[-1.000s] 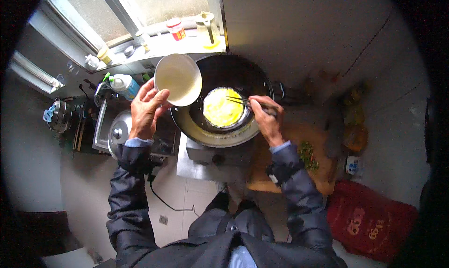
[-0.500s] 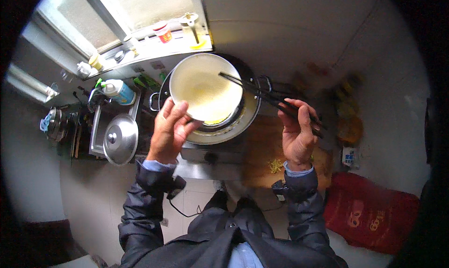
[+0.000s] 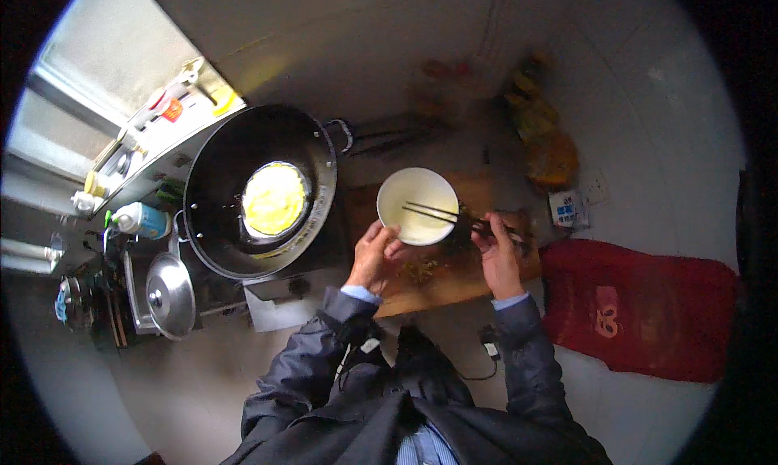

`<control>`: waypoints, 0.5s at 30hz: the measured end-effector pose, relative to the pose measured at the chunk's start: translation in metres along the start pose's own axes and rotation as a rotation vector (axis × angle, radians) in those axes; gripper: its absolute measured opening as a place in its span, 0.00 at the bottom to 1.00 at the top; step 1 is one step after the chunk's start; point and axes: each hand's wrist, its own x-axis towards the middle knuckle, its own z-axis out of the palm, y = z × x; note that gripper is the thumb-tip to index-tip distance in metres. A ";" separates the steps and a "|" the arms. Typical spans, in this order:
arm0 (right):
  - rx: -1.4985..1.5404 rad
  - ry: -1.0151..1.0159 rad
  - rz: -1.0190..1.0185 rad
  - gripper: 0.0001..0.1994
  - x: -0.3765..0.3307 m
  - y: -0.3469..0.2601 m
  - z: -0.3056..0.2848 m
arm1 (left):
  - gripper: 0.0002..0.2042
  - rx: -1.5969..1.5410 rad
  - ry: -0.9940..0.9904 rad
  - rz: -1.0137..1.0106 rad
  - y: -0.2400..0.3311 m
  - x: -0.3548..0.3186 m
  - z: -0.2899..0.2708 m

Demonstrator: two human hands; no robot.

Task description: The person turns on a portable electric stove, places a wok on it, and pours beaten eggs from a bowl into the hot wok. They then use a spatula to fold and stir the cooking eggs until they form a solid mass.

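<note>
A white bowl (image 3: 423,188) is gripped at its near left rim by my left hand (image 3: 373,258), thumb at the edge. Inside it only a pale, thin coating shows. My right hand (image 3: 501,264) is closed on dark chopsticks (image 3: 429,213), whose tips reach into the bowl. Under the bowl lies a wooden cutting board (image 3: 478,282) with small chopped yellow-green pieces (image 3: 421,268). To the left, a large dark wok (image 3: 219,181) sits on the stove and holds a round yellow layer of what looks like egg (image 3: 274,199).
A metal lid (image 3: 172,295) leans by the sink at the left, near a blue-and-white bottle (image 3: 142,220). Several containers line the windowsill (image 3: 174,132). A red bag (image 3: 640,311) is at the right, beside a small white packet (image 3: 570,210).
Both hands have carried the bowl and chopsticks away from the wok to the right, over the cutting board. The bowl no longer covers the wok, and the yellow layer inside it shows. The view has turned.
</note>
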 end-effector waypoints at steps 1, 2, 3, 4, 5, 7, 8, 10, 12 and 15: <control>0.081 -0.021 0.023 0.12 0.011 0.005 -0.010 | 0.19 -0.051 -0.007 0.015 -0.008 0.017 0.001; 0.147 -0.007 0.052 0.12 0.024 0.010 -0.017 | 0.18 -0.030 -0.077 -0.025 -0.007 0.037 -0.002; 0.217 -0.013 0.075 0.12 0.038 0.015 -0.021 | 0.18 0.013 -0.012 -0.054 -0.012 0.054 0.000; 0.240 -0.046 0.103 0.14 0.050 0.019 -0.024 | 0.18 -0.010 -0.019 -0.045 -0.015 0.071 0.002; 0.282 -0.011 0.146 0.13 0.066 0.022 -0.023 | 0.18 0.006 0.007 0.003 -0.019 0.089 0.004; 0.337 0.028 0.195 0.13 0.099 0.029 -0.017 | 0.17 0.012 0.010 -0.023 -0.024 0.121 0.005; 0.354 -0.011 0.193 0.13 0.114 0.030 -0.014 | 0.16 0.014 0.014 -0.031 -0.023 0.138 0.005; 0.329 0.011 0.203 0.12 0.140 0.034 -0.009 | 0.15 0.016 0.081 -0.086 -0.022 0.165 0.002; 0.318 -0.031 0.235 0.12 0.163 0.037 -0.009 | 0.13 0.127 0.078 -0.056 -0.020 0.183 -0.003; -0.136 -0.180 0.005 0.14 0.183 0.053 -0.013 | 0.11 0.247 0.124 -0.128 -0.014 0.199 -0.014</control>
